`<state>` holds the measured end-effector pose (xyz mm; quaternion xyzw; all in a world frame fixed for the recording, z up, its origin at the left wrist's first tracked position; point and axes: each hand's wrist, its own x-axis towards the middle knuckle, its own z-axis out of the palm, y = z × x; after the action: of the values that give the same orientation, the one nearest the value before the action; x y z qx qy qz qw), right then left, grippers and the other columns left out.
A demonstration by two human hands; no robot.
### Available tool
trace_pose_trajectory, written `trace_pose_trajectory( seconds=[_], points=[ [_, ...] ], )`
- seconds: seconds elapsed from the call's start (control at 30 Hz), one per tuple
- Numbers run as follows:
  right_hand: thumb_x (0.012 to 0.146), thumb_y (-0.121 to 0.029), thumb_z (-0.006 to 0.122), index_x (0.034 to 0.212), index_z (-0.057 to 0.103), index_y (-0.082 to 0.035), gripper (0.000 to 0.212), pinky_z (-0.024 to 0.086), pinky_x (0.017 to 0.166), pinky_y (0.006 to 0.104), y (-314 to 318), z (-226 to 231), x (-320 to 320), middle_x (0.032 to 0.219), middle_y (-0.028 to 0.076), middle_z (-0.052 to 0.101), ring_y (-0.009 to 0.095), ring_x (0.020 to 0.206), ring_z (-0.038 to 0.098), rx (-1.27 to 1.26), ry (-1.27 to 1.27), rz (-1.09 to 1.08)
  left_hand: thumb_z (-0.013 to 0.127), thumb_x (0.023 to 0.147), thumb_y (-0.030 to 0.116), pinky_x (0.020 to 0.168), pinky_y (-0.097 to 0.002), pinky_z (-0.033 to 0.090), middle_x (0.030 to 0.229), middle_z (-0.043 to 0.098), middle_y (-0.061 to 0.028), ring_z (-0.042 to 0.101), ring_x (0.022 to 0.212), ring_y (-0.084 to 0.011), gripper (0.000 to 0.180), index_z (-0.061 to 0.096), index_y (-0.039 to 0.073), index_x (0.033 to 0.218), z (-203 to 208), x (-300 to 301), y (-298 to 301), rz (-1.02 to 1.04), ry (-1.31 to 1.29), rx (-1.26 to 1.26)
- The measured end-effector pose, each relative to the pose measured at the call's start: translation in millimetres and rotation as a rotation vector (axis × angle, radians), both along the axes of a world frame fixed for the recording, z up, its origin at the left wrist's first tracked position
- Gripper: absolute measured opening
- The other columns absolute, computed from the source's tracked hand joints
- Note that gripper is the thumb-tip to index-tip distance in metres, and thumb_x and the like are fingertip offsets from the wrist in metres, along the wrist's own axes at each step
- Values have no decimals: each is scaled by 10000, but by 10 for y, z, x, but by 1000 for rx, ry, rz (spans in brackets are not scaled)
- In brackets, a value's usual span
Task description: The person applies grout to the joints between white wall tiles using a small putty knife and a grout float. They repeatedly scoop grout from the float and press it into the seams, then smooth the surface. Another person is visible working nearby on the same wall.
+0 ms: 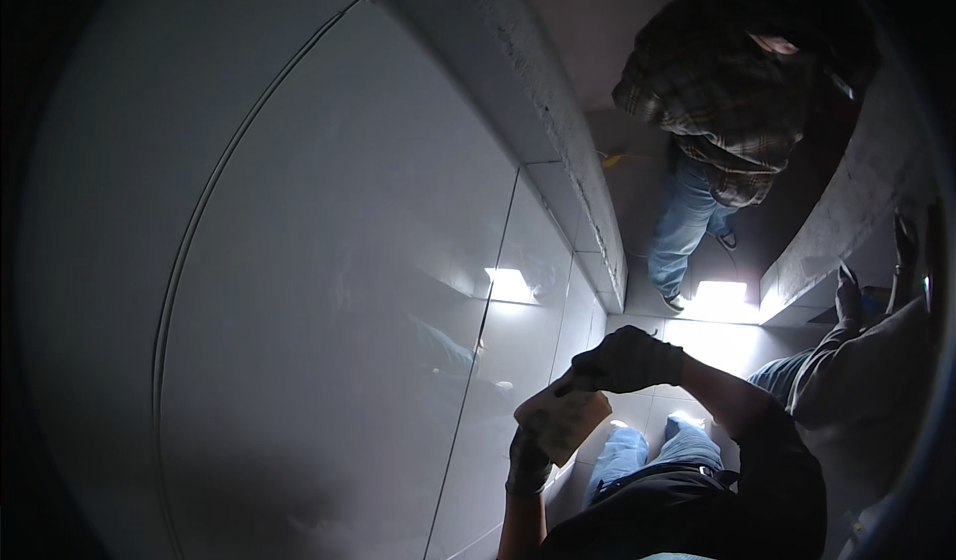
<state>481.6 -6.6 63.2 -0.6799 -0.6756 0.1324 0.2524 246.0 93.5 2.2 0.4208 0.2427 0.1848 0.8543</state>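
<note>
In front of my waist, a tan, sponge-like block (565,421) with dark smudges is tilted beside the glossy wall. Under its lower left end is my left hand (529,462) in a dark glove, closed around the block; some of its fingers are hidden behind it. My right hand (629,359), also gloved, is closed at the block's upper edge, with its fingertips pressed against it. The dim light does not show whether the right hand has anything small in it besides.
Large glossy tiles (339,261) with dark joints cover the wall on my left. Ahead, a person in a plaid shirt (732,92) stands beyond the wall's rough edge (543,92). Close on my right is another person (866,361) with gloved hands. A bright lamp (719,296) lights the floor.
</note>
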Motion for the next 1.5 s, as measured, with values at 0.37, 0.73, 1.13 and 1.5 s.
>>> trace_pose_trajectory(
  seconds=[0.37, 0.73, 1.13, 1.5],
  points=[
    [877, -387, 555, 890, 653, -134, 271, 440, 488, 363, -136, -194, 90, 627, 115, 600, 278, 526, 587, -36, -90, -414, 454, 956, 227, 931, -365, 444, 1246, 500, -181, 521, 1107, -274, 479, 341, -53, 1328, -185, -28, -67, -24, -182, -145],
    [852, -273, 558, 875, 623, -103, 183, 459, 734, 306, -220, -165, 13, 796, 33, 607, 201, 771, 563, 240, 19, -232, 527, 906, 371, 841, -317, 465, 1144, 538, -150, 550, 1017, -220, 566, 417, -56, 1261, 226, 473, -249, 61, 152, -56],
    [825, -257, 632, 893, 620, -97, 174, 469, 695, 328, -369, -1043, 1004, 793, 54, 608, 237, 748, 567, 164, -254, -403, 572, 876, 322, 857, -354, 475, 1149, 535, -164, 563, 1011, -249, 563, 419, -67, 1253, -432, 1032, -333, 119, 78, -124],
    [946, -235, 476, 1009, 523, -67, 186, 456, 582, 324, -239, -1909, 1311, 703, 96, 566, 206, 594, 555, 317, 407, -760, 518, 924, 359, 878, -303, 457, 1150, 548, -113, 555, 1018, -199, 517, 431, -29, 1255, -1522, 934, -253, 102, 258, 57]
  ],
)
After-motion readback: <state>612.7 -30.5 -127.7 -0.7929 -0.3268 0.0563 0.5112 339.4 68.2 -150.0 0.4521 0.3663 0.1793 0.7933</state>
